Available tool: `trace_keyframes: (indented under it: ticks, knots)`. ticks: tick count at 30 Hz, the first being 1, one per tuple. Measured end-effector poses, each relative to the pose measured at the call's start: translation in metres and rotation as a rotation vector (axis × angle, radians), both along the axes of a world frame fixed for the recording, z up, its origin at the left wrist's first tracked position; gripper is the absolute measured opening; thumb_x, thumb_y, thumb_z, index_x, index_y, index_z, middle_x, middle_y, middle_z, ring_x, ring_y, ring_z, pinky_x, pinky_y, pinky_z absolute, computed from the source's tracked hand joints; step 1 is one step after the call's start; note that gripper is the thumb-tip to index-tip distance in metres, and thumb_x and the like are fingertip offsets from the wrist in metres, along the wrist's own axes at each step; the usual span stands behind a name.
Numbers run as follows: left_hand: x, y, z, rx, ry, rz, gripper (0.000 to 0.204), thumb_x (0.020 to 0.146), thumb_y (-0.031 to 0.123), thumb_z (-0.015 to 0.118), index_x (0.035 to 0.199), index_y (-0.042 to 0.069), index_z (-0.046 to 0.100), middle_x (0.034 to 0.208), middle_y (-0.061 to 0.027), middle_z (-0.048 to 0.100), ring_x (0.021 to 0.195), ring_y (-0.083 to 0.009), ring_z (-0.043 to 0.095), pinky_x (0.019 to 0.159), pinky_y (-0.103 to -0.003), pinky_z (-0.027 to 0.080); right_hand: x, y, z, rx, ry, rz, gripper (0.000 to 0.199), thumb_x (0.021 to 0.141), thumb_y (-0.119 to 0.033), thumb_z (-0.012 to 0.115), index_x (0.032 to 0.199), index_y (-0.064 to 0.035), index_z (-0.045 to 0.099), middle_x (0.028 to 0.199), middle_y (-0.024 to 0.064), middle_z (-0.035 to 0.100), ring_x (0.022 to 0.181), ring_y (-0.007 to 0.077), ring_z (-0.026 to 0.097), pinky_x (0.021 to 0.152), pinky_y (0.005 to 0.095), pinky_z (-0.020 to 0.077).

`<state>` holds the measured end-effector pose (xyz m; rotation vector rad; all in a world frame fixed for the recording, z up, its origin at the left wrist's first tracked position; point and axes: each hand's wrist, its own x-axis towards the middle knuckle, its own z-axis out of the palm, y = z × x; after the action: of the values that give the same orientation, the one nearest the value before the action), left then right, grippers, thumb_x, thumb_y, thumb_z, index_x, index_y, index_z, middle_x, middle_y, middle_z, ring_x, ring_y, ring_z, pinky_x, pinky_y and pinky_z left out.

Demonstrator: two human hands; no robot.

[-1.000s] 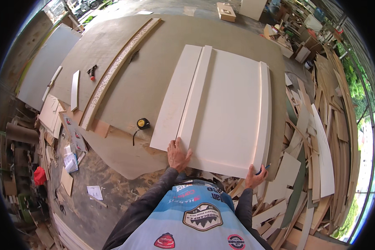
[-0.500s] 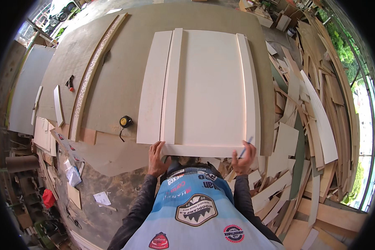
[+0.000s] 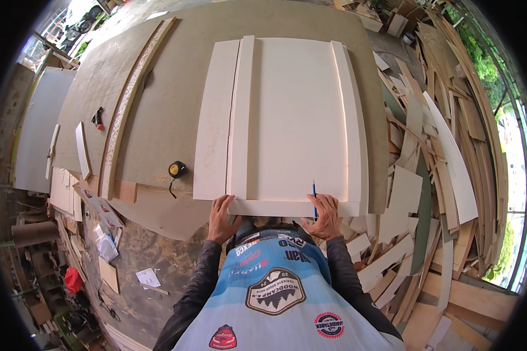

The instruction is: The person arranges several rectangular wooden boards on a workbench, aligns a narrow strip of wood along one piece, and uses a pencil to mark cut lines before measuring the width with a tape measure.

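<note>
A white panel (image 3: pixel 293 117) lies flat before me, with two long white strips along it, the left strip (image 3: pixel 241 117) and the right strip (image 3: pixel 346 117). A shorter white strip (image 3: pixel 275 208) runs crosswise at the near edge, against their near ends. My left hand (image 3: pixel 221 221) grips the crosswise strip's left end, fingers on top and thumb at the front. Near its right part, my right hand (image 3: pixel 324 217) holds a blue pencil (image 3: pixel 314 190) upright between the fingers, its fingertips over the strip. A separate white board (image 3: pixel 214 123) lies along the panel's left side.
A tape measure (image 3: pixel 177 169) sits left of the panel on the big brownish sheet (image 3: pixel 164 105). Farther left are a long edged strip (image 3: pixel 136 105), a small red-and-black tool (image 3: pixel 99 119) and a short white strip (image 3: pixel 82 150). Wood offcuts (image 3: pixel 427 152) are heaped at the right.
My right hand has moved left along the crosswise strip, and the pencil now stands more upright. The left hand stays at the strip's left end.
</note>
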<state>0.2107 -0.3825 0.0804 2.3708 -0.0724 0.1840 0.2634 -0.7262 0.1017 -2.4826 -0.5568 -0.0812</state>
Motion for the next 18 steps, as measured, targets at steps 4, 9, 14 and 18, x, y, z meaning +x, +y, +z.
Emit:
trace_keyframes:
  ticks: [4, 9, 14, 18]
  knots:
    - [0.001, -0.002, 0.001, -0.004, 0.031, 0.014, 0.064, 0.071, 0.009, 0.075, 0.132, 0.003, 0.056, 0.128, -0.0182, 0.056, 0.122, -0.0379, 0.052, 0.104, -0.046, 0.045, 0.000, -0.002, -0.002, -0.008, 0.002, 0.004, 0.067, 0.065, -0.031, 0.076, 0.126, -0.0060, 0.062, 0.115, 0.0131, 0.061, 0.111, 0.0317, 0.054, 0.103, 0.0455, 0.0368]
    - [-0.001, 0.000, -0.001, -0.021, 0.039, 0.012, 0.065, 0.071, 0.012, 0.077, 0.132, 0.004, 0.056, 0.129, -0.0178, 0.056, 0.122, -0.0375, 0.051, 0.104, -0.046, 0.045, 0.001, 0.001, 0.002, 0.012, 0.032, 0.010, 0.065, 0.067, -0.034, 0.076, 0.124, -0.0036, 0.062, 0.115, 0.0138, 0.061, 0.112, 0.0307, 0.054, 0.105, 0.0454, 0.0356]
    - [0.001, 0.002, 0.004, -0.035, 0.074, 0.007, 0.068, 0.071, 0.015, 0.080, 0.133, 0.004, 0.055, 0.130, -0.0170, 0.056, 0.123, -0.0369, 0.050, 0.105, -0.047, 0.045, 0.004, -0.002, -0.002, 0.064, -0.006, -0.022, 0.064, 0.075, -0.045, 0.071, 0.122, -0.0021, 0.063, 0.113, 0.0148, 0.062, 0.111, 0.0326, 0.054, 0.105, 0.0465, 0.0349]
    - [0.002, 0.003, 0.002, -0.022, 0.066, -0.013, 0.075, 0.068, 0.017, 0.083, 0.136, 0.005, 0.054, 0.131, -0.0169, 0.056, 0.124, -0.0373, 0.050, 0.106, -0.047, 0.044, 0.012, -0.007, -0.009, 0.072, -0.033, -0.121, 0.058, 0.083, -0.044, 0.069, 0.121, -0.0018, 0.064, 0.113, 0.0162, 0.062, 0.109, 0.0346, 0.055, 0.100, 0.0467, 0.0385]
